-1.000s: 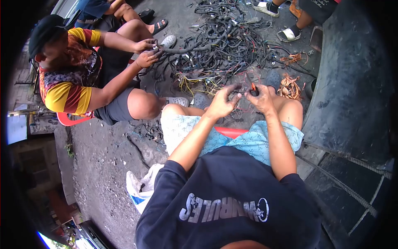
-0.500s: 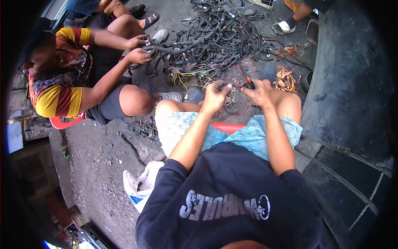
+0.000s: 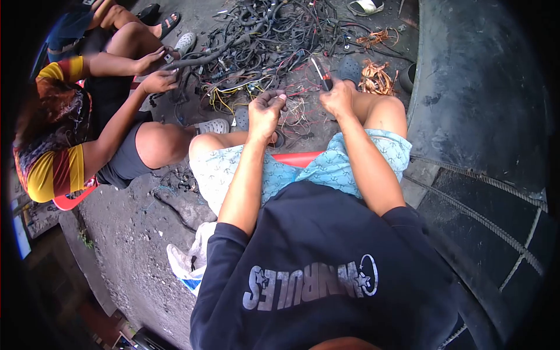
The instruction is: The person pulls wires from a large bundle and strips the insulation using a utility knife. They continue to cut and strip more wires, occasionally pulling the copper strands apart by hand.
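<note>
My right hand (image 3: pixel 337 99) is closed round the black handle of a slim cutting tool, which looks like a knife (image 3: pixel 322 74). Its red section and pale metal tip point up and away from me. To its left, my left hand (image 3: pixel 265 114) is raised over my lap with thumb and fingers pinched together. Thin red wires show just beyond those fingertips, but I cannot make out whether one is held. On the ground below and between the hands lie thin wire offcuts (image 3: pixel 297 114) in red and white.
A large tangle of black wiring harnesses (image 3: pixel 262 41) covers the ground ahead. Stripped copper wire (image 3: pixel 378 79) lies by my right shoe. At left, a seated co-worker (image 3: pixel 64 122) holds a thick black harness (image 3: pixel 213 55). A white sack (image 3: pixel 195 256) stands left; a dark panel (image 3: pixel 478 87) rises right.
My hands have drawn apart; they were close together at some thin wires. The knife now points upward in my right hand. The whole view has shifted, with the scene sliding left.
</note>
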`<state>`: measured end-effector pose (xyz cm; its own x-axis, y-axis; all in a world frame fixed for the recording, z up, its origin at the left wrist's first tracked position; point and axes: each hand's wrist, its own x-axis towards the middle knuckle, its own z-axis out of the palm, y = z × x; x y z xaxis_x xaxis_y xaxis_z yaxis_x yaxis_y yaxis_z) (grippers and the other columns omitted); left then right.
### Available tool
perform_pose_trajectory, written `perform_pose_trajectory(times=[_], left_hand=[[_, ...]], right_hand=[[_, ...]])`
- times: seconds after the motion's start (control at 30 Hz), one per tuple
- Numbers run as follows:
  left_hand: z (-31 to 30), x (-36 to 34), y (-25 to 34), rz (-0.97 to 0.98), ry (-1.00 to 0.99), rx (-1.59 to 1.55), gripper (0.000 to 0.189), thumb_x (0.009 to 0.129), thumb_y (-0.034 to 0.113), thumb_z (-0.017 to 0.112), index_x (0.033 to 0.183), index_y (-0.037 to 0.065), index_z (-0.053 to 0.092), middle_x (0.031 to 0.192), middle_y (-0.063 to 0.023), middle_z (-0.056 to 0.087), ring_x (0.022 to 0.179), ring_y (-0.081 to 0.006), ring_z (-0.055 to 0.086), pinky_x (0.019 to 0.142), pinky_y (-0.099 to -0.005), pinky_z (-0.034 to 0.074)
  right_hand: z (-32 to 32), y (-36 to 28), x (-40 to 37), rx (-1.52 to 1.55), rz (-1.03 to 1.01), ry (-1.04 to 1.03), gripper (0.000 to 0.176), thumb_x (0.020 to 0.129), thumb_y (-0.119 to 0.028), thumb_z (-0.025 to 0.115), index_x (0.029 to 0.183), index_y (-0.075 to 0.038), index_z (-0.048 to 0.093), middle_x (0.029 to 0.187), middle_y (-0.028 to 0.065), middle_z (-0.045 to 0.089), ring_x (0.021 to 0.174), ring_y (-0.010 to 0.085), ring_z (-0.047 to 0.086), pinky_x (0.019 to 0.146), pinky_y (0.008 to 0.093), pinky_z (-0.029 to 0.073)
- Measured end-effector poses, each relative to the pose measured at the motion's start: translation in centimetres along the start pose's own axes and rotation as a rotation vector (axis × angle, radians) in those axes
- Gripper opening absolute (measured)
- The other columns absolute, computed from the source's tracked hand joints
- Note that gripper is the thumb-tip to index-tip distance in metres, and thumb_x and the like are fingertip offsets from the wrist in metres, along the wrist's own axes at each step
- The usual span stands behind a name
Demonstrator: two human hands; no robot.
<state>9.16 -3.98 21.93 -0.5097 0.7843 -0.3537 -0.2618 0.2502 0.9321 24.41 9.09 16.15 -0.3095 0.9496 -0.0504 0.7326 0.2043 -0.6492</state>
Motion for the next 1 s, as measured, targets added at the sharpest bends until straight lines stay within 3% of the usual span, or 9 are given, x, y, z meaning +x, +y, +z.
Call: perform_pose_trajectory(times=[0.13, 0.33, 0.43, 0.5, 0.6, 0.67, 0.73, 0.87, 1.0], left_hand=[[0.9, -0.7, 1.3, 0.064, -0.005, 0.220, 0.019, 0.084, 0.014, 0.063, 0.088, -0.005, 0.065, 0.063, 0.0012, 0.055, 0.055, -0.0053, 0.044, 0.050, -0.0211, 0.035], [0.4, 1.0, 1.5, 0.148, 0.044, 0.000, 0.018, 0.085, 0.013, 0.063, 0.088, -0.005, 0.065, 0.063, 0.0053, 0.054, 0.055, -0.0023, 0.041, 0.049, -0.0189, 0.032], [-1.0, 1.5, 2.8, 0.186, 0.079, -0.115, 0.014, 0.083, 0.010, 0.065, 0.085, -0.004, 0.065, 0.060, 0.0060, 0.051, 0.049, -0.0008, 0.037, 0.044, -0.0173, 0.026], [-2.2, 1.7, 3.5, 0.219, 0.089, -0.204, 0.011, 0.082, 0.009, 0.066, 0.083, -0.002, 0.065, 0.058, 0.0051, 0.050, 0.044, -0.0012, 0.035, 0.040, -0.0184, 0.023], [-4.4, 2.1, 3.7, 0.278, 0.107, -0.312, 0.010, 0.080, 0.008, 0.067, 0.082, -0.002, 0.065, 0.056, 0.0030, 0.050, 0.043, -0.0031, 0.036, 0.039, -0.0195, 0.024], [-6.2, 2.1, 4.7, 0.355, 0.173, -0.330, 0.010, 0.080, 0.007, 0.067, 0.080, -0.002, 0.063, 0.054, 0.0028, 0.048, 0.041, -0.0043, 0.034, 0.039, -0.0204, 0.025], [-8.1, 1.7, 5.7, 0.359, 0.218, -0.457, 0.009, 0.080, 0.006, 0.067, 0.078, -0.002, 0.062, 0.054, 0.0027, 0.046, 0.041, -0.0046, 0.033, 0.039, -0.0203, 0.025], [-10.9, 2.1, 5.2, 0.382, 0.250, -0.468, 0.009, 0.079, 0.006, 0.067, 0.078, -0.002, 0.061, 0.054, 0.0027, 0.046, 0.042, -0.0041, 0.033, 0.040, -0.0189, 0.025], [-14.7, 1.2, 6.2, 0.518, 0.474, -0.055, 0.011, 0.076, 0.002, 0.071, 0.079, -0.003, 0.062, 0.059, 0.0024, 0.053, 0.047, -0.0014, 0.038, 0.044, -0.0154, 0.025]], right_hand=[[-4.2, -3.0, 1.8, 0.091, 0.023, 0.226, 0.024, 0.067, -0.014, 0.063, 0.087, -0.003, 0.057, 0.084, 0.0216, 0.062, 0.082, 0.0409, 0.060, 0.071, 0.0475, 0.046], [-8.9, -6.8, 7.3, 0.008, -0.417, 0.595, 0.018, 0.070, -0.012, 0.061, 0.087, -0.005, 0.057, 0.076, 0.0187, 0.061, 0.075, 0.0405, 0.059, 0.065, 0.0457, 0.047], [-11.2, -9.3, 8.9, -0.085, -0.497, 0.616, 0.028, 0.070, -0.018, 0.062, 0.096, -0.009, 0.060, 0.082, 0.0191, 0.063, 0.079, 0.0398, 0.060, 0.070, 0.0454, 0.048], [-12.1, -10.4, 9.9, -0.126, -0.373, 0.481, 0.023, 0.074, -0.018, 0.065, 0.090, -0.006, 0.056, 0.091, 0.0192, 0.061, 0.086, 0.0359, 0.060, 0.072, 0.0431, 0.048], [-12.0, -10.2, 11.8, -0.137, -0.595, 0.630, 0.020, 0.073, -0.016, 0.065, 0.088, -0.007, 0.057, 0.084, 0.0177, 0.062, 0.079, 0.0375, 0.061, 0.066, 0.0437, 0.048], [-12.3, -10.8, 12.5, -0.167, -0.585, 0.656, 0.019, 0.073, -0.015, 0.065, 0.088, -0.007, 0.057, 0.080, 0.0189, 0.062, 0.079, 0.0385, 0.060, 0.066, 0.0437, 0.048], [-12.6, -11.6, 12.9, -0.042, -0.350, 0.485, 0.019, 0.074, -0.017, 0.064, 0.088, -0.006, 0.056, 0.082, 0.0210, 0.061, 0.083, 0.0388, 0.060, 0.069, 0.0440, 0.048], [-12.6, -12.9, 13.7, -0.112, -0.239, 0.423, 0.021, 0.074, -0.019, 0.063, 0.089, -0.006, 0.056, 0.085, 0.0219, 0.061, 0.086, 0.0386, 0.059, 0.072, 0.0437, 0.047], [-10.4, -10.4, 15.5, -0.225, -0.376, 0.567, 0.022, 0.072, -0.018, 0.064, 0.091, -0.009, 0.057, 0.081, 0.0204, 0.063, 0.082, 0.0393, 0.061, 0.073, 0.0445, 0.047]])
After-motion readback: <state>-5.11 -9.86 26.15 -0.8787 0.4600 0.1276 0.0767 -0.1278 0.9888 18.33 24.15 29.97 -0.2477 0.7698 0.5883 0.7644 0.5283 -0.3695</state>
